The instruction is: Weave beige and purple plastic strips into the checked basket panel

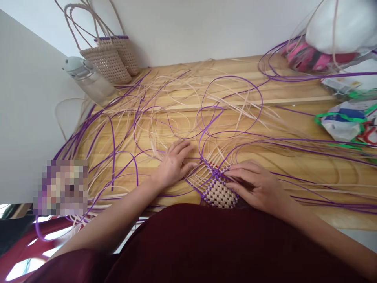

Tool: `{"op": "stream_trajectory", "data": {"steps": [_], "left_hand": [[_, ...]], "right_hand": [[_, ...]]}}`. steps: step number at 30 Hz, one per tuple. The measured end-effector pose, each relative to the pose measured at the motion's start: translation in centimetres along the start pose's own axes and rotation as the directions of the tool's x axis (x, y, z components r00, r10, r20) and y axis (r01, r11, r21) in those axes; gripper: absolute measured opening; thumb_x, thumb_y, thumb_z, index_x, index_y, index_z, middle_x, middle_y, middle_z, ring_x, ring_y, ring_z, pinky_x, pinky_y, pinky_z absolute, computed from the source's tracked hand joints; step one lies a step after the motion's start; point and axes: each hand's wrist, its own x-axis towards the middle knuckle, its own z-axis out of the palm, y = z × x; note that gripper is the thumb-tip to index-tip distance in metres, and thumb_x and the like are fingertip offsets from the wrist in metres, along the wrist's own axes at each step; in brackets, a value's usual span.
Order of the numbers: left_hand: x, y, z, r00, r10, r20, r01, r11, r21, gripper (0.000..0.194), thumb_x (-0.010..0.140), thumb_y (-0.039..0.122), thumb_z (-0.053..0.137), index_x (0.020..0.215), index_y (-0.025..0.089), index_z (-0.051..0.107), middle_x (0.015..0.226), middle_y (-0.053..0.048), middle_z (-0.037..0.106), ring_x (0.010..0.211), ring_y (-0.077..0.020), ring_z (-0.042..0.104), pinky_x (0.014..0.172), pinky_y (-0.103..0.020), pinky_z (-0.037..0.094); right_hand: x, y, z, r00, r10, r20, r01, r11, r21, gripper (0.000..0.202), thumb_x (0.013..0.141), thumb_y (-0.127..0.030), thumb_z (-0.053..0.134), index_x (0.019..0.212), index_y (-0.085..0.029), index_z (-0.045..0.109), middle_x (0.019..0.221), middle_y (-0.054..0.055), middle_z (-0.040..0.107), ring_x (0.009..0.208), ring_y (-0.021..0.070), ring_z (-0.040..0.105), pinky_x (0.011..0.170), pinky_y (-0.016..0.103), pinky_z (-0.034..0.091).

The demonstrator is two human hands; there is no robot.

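A small woven piece (221,192) of beige and purple plastic strips lies against the table's near edge, in front of my body. Loose strips fan out from it on all sides. My right hand (256,184) grips its right edge between thumb and fingers, near the purple knots. To the left of the weave, my left hand (173,163) rests low over the loose strips, thumb and fingers apart and holding nothing I can see. A long purple strip (203,137) loops up from the knots toward the middle of the table.
Beige and purple strips tangle over the wooden table (182,118). At the back left stand two woven bags (107,63) and a clear bottle (91,80) with a pale lid. Plastic packages (344,122) lie at the right, near red-handled scissors (369,133). A wall bounds the back.
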Motion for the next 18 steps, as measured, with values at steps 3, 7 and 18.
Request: {"op": "stream_trajectory", "data": {"steps": [3,7,18], "left_hand": [[-1.0,0.0,0.5,0.994,-0.098,0.038,0.091,0.983,0.160,0.053,0.093,0.047,0.053,0.139,0.020,0.052,0.148,-0.011,0.050,0.142,-0.0290,0.036,0.118,-0.053,0.025],[-3.9,1.4,0.4,0.976,-0.219,-0.015,0.215,0.936,0.278,0.049,0.096,0.043,0.048,0.141,0.024,0.051,0.149,-0.009,0.049,0.142,-0.0293,0.037,0.117,-0.053,0.024],[0.0,2.2,-1.2,0.978,-0.149,0.148,0.160,0.985,-0.067,0.030,0.097,0.029,0.043,0.096,0.016,0.070,0.102,-0.010,0.070,0.098,-0.0207,0.062,0.095,-0.039,0.048]], "right_hand": [[0.8,0.8,0.9,0.998,-0.023,0.055,0.024,0.999,-0.020,0.025,0.089,-0.034,0.065,0.112,-0.022,0.067,0.107,0.008,0.069,0.099,0.0218,0.060,0.090,0.040,0.047],[2.2,1.6,1.5,0.982,-0.127,0.141,0.120,0.991,0.053,0.023,0.091,-0.031,0.062,0.111,-0.022,0.067,0.107,0.008,0.067,0.099,0.0204,0.058,0.091,0.038,0.043],[2.4,1.9,1.9,0.977,-0.187,0.107,0.174,0.977,0.120,0.023,0.089,-0.026,0.062,0.111,-0.022,0.066,0.102,0.007,0.067,0.094,0.0200,0.056,0.088,0.038,0.043]]}}
